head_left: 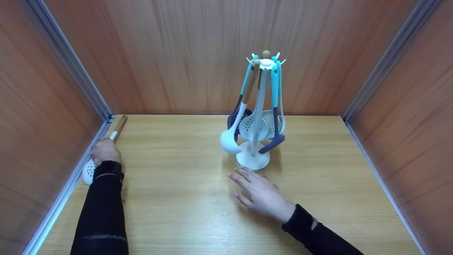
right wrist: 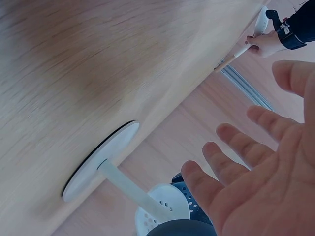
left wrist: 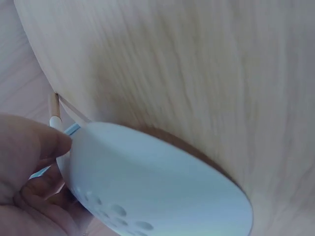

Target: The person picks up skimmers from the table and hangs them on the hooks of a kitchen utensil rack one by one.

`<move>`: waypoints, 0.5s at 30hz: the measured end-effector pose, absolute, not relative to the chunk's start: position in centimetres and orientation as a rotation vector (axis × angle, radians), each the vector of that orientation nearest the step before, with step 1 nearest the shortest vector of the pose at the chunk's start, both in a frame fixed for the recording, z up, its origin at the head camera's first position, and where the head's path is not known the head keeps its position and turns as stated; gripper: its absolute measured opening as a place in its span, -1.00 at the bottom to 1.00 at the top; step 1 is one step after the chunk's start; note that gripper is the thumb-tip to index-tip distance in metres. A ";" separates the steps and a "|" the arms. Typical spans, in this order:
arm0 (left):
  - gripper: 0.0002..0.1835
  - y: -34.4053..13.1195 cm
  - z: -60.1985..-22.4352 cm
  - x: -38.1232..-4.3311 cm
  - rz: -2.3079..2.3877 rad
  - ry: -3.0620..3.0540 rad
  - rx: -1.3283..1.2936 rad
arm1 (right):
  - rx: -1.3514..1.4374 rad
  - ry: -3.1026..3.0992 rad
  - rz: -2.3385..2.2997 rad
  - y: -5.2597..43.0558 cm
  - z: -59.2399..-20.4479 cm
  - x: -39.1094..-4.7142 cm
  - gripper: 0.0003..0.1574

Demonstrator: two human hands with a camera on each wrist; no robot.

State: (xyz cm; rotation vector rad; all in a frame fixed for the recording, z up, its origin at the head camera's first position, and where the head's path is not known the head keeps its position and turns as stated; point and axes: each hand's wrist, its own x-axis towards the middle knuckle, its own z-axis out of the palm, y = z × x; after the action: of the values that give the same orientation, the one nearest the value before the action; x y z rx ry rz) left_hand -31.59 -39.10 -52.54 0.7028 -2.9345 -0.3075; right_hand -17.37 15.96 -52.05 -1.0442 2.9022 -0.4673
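At the far left, my left hand (head_left: 106, 151) pinches the neck of a white skimmer (head_left: 89, 173) with a wooden handle, close along the left wall. In the left wrist view, the thumb and fingers hold the skimmer (left wrist: 152, 172) where its perforated bowl begins. My right hand (head_left: 262, 193) holds nothing and is spread, palm down, just in front of the round base (head_left: 252, 162) of a white utensil stand. From the stand hang a white ladle (head_left: 228, 142) with a wooden handle, a dark blue utensil (head_left: 275, 141) with a turquoise handle, and several others, some perforated.
Wooden panels enclose the light wood table (head_left: 170, 198) at the left, back and right. Metal strips (head_left: 382, 184) run along their lower edges. The stand's pole (head_left: 260, 106) rises tall near the back panel (head_left: 170, 56).
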 end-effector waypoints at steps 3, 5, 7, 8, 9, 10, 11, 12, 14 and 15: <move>-0.71 -39.2 -52.5 -31.5 -0.303 -2.938 0.687 | -1.040 2.905 -0.467 15.9 -52.1 -17.3 -0.15; -0.71 -39.3 -52.5 -31.4 -0.312 -2.941 0.680 | -1.059 2.923 -0.472 15.9 -52.2 -17.3 -0.16; -0.71 -39.4 -52.5 -31.4 -0.328 -2.940 0.679 | -1.085 2.946 -0.474 15.9 -52.3 -17.3 -0.16; -0.71 -39.4 -52.5 -31.4 -0.334 -2.939 0.677 | -1.094 2.956 -0.477 15.9 -52.4 -17.3 -0.16; -0.71 -39.5 -52.5 -31.4 -0.343 -2.936 0.677 | -1.099 2.963 -0.481 15.9 -52.4 -17.3 -0.16; -0.71 -39.4 -52.5 -31.4 -0.350 -2.934 0.677 | -1.100 2.966 -0.488 15.9 -52.4 -17.3 -0.16; -0.72 -39.4 -52.5 -31.3 -0.352 -2.928 0.675 | -1.095 2.965 -0.494 16.0 -52.4 -17.3 -0.16; -0.72 -39.4 -52.6 -31.3 -0.350 -2.921 0.670 | -1.089 2.961 -0.498 16.0 -52.4 -17.3 -0.16; -0.73 -39.2 -52.7 -31.3 -0.336 -2.910 0.655 | -1.072 2.950 -0.515 16.0 -52.3 -17.4 -0.15; -0.73 -39.1 -52.7 -31.3 -0.327 -2.905 0.647 | -1.065 2.944 -0.520 16.1 -52.3 -17.4 -0.15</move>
State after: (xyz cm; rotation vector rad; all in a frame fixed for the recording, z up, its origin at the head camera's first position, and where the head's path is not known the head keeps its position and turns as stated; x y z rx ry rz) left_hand -31.26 -39.14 -52.74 0.6467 -2.9052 -0.3267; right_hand -17.42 16.07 -52.27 -1.0649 2.9442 -0.5200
